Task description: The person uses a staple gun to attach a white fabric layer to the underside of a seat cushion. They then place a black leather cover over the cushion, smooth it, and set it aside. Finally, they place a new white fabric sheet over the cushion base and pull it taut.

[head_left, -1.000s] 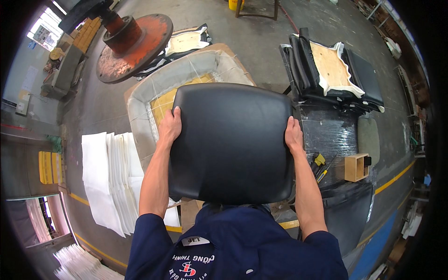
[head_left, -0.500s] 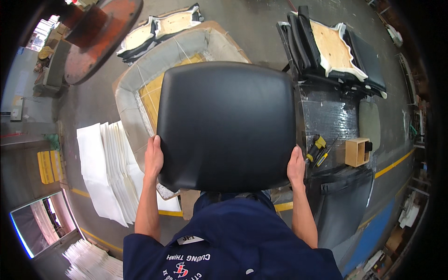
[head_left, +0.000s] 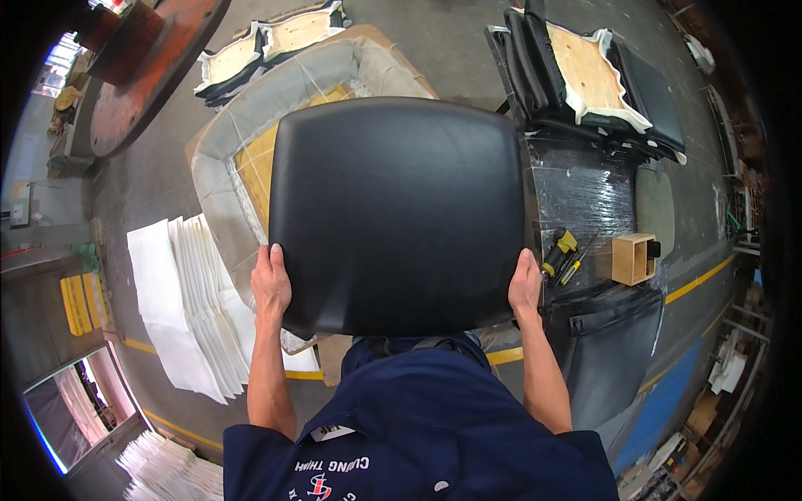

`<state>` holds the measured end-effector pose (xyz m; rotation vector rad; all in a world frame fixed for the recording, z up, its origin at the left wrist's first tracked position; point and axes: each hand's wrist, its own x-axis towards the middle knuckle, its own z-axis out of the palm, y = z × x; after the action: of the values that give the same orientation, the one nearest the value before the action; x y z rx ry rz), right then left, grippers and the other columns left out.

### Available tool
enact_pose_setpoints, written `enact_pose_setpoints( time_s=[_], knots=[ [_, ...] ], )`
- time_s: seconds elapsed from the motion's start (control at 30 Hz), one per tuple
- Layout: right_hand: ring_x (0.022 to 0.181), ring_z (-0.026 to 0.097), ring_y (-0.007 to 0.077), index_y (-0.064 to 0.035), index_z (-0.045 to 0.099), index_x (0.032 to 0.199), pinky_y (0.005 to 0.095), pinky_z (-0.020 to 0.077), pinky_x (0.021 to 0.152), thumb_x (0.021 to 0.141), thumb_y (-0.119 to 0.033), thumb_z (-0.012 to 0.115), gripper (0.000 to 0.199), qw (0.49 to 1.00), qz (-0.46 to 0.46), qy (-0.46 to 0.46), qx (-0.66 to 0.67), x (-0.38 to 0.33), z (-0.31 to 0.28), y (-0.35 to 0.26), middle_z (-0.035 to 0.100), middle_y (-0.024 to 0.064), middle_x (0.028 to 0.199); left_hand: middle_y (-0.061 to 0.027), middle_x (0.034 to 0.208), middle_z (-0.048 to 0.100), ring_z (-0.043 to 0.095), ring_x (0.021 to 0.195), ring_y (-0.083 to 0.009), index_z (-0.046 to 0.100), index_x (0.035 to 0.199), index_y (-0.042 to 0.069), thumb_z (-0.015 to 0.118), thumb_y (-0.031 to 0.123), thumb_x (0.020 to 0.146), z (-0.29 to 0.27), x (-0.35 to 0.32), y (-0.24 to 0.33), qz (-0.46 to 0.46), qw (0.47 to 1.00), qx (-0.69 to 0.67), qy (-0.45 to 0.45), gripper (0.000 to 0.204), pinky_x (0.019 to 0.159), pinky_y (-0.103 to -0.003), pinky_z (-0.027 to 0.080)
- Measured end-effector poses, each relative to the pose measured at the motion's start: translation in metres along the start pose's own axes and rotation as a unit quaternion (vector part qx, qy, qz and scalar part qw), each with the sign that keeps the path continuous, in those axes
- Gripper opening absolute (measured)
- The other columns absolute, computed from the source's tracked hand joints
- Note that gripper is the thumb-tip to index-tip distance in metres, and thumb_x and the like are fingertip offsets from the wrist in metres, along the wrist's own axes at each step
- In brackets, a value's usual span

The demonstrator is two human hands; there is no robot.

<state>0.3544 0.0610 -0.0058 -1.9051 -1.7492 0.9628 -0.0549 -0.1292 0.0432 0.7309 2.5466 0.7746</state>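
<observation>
A black padded chair seat [head_left: 397,213] with rounded corners faces up in front of my body, its smooth cover showing no wrinkles. My left hand [head_left: 271,280] grips its left edge near the lower corner, thumb on the side. On the opposite edge, my right hand [head_left: 525,282] holds it at about the same height. The fingers of both hands are partly hidden under the seat. Behind it, partly covered, lies a large grey-lined open container [head_left: 219,138] with a yellowish panel inside.
Stacked white sheets [head_left: 171,309] lean at the left. On the right, a plastic-wrapped table [head_left: 576,179] carries a yellow-and-black power tool [head_left: 558,253], a small wooden box [head_left: 632,259] and black covers [head_left: 606,334]. Upholstered seats [head_left: 585,71] are piled beyond. An orange-red metal disc [head_left: 154,71] juts in upper left.
The chair seat and both hands have shifted slightly left and up in view. The surroundings have also slid a little left and up. Both hands keep their hold.
</observation>
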Motion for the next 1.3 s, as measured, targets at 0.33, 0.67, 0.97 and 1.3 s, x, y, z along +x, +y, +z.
enact_pose_setpoints(
  time_s=[0.33, 0.67, 0.97, 1.3],
  knots=[
    [0.107, 0.058, 0.0529, 0.0034, 0.062, 0.114, 0.0515, 0.045, 0.089, 0.107, -0.044, 0.031, 0.057, 1.0, -0.006, 0.001, 0.019, -0.001, 0.001, -0.004, 0.066, 0.032, 0.108, -0.0301, 0.086, 0.063, 0.058, 0.085, -0.0521, 0.055, 0.1, -0.001, 0.036, 0.047, 0.107, -0.002, -0.001, 0.0, 0.001, 1.0, -0.004, 0.005, 0.052, 0.077, -0.053, 0.044],
    [0.14, 0.044, 0.043, 0.008, 0.051, 0.141, 0.0402, 0.0339, 0.116, 0.108, -0.053, 0.026, 0.074, 0.979, 0.051, -0.188, 0.064, 0.046, -0.016, 0.033, 0.052, 0.03, 0.144, -0.0323, 0.093, 0.066, 0.06, 0.094, -0.0542, 0.059, 0.105, 0.0, 0.036, 0.047, 0.106, 0.004, 0.005, -0.015, 0.005, 1.0, 0.013, -0.006, 0.053, 0.08, -0.055, 0.045],
    [0.134, 0.049, 0.0475, -0.0147, 0.028, 0.158, 0.0531, 0.0361, 0.113, 0.101, -0.063, 0.028, 0.075, 0.983, -0.046, -0.094, -0.15, 0.201, 0.025, -0.159, 0.056, 0.0305, 0.139, -0.0317, 0.097, 0.066, 0.061, 0.097, -0.0529, 0.061, 0.104, -0.001, 0.038, 0.049, 0.106, -0.005, 0.007, -0.017, 0.023, 1.0, 0.014, 0.009, 0.055, 0.083, -0.053, 0.046],
    [0.114, 0.062, 0.0311, 0.0037, 0.067, 0.115, 0.0432, 0.0442, 0.099, 0.102, -0.046, 0.039, 0.059, 0.966, 0.016, -0.225, 0.126, 0.263, 0.05, -0.102, 0.068, 0.0207, 0.119, -0.0298, 0.09, 0.064, 0.061, 0.09, -0.0501, 0.057, 0.102, -0.002, 0.038, 0.045, 0.106, 0.004, 0.001, -0.013, 0.005, 1.0, 0.002, 0.015, 0.051, 0.08, -0.051, 0.046]
  ],
)
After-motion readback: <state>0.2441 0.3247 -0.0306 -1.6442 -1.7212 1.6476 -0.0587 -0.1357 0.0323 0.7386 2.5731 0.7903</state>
